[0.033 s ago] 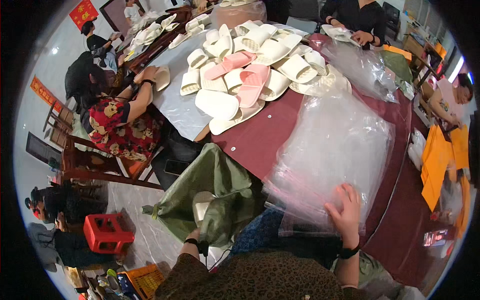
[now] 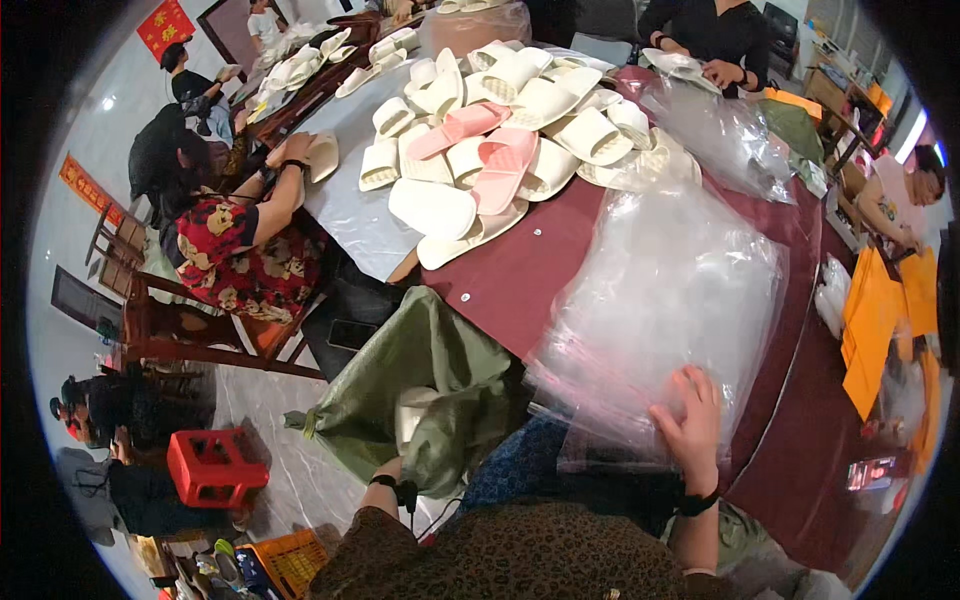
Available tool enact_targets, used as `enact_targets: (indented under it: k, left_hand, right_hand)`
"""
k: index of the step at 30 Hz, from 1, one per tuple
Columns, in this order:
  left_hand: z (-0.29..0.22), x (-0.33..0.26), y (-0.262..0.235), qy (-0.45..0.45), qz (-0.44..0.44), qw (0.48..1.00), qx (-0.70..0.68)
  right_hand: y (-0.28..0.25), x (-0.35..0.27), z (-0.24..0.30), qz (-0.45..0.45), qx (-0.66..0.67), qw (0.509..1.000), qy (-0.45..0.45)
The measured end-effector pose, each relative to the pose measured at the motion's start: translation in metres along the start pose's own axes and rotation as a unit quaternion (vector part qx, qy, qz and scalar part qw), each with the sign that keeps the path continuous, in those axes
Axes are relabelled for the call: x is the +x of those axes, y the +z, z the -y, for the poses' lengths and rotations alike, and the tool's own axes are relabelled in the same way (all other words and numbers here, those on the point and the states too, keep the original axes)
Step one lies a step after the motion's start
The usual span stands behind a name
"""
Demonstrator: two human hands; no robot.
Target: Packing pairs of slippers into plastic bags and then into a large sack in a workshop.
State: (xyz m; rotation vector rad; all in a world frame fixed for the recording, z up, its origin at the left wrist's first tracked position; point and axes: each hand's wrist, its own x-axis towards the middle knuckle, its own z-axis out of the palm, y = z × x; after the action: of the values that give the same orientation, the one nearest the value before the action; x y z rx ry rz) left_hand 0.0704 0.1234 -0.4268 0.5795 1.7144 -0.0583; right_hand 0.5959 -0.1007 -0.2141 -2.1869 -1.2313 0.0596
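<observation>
The right hand (image 2: pixel 687 420), fingers spread and gripping nothing, rests on the near end of the clear bags (image 2: pixel 670 285) atop the maroon table (image 2: pixel 505 285). We find the left hand (image 2: pixel 393 468) at the green sack (image 2: pixel 350 398), its fingers hidden; we cannot tell whether they grasp the pale item (image 2: pixel 412 413) just beyond them, perhaps a slipper.

Much appears left to do, we judge: the cream slippers (image 2: pixel 432 207) and pink slippers (image 2: pixel 505 165) lie loose in a heap, beyond and left of the right fingers, while the bags beneath those fingers look flat and unfilled. How much the sack holds, we cannot see.

Far beyond the left fingers and to their left, we note gold characters on a red sign (image 2: pixel 166 28) and more on an orange banner (image 2: pixel 88 188). We can read no brand or label on slippers, bags or sack.
</observation>
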Motion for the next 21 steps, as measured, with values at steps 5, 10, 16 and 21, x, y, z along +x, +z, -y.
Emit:
enact_targets:
  k: [5, 10, 16, 21]
  left_hand:
    - [-0.001, 0.030, 0.034, -0.024, 0.023, 0.941, 0.337]
    - [-0.022, 0.022, 0.106, 0.293, -0.019, 0.598, 0.746]
    - [-0.066, -0.015, 0.176, 0.259, 0.275, 0.892, 0.250]
    - [-0.053, 0.009, 0.141, 0.293, 0.192, 0.867, 0.353]
  right_hand:
    - [0.001, 0.000, -0.001, 0.007, -0.005, 1.000, -0.001]
    - [0.003, -0.003, -0.004, 0.000, -0.012, 1.000, -0.003]
    - [0.001, -0.003, -0.005, -0.011, -0.014, 1.000, -0.008]
    - [0.009, 0.001, -0.003, -0.003, 0.012, 0.999, -0.029]
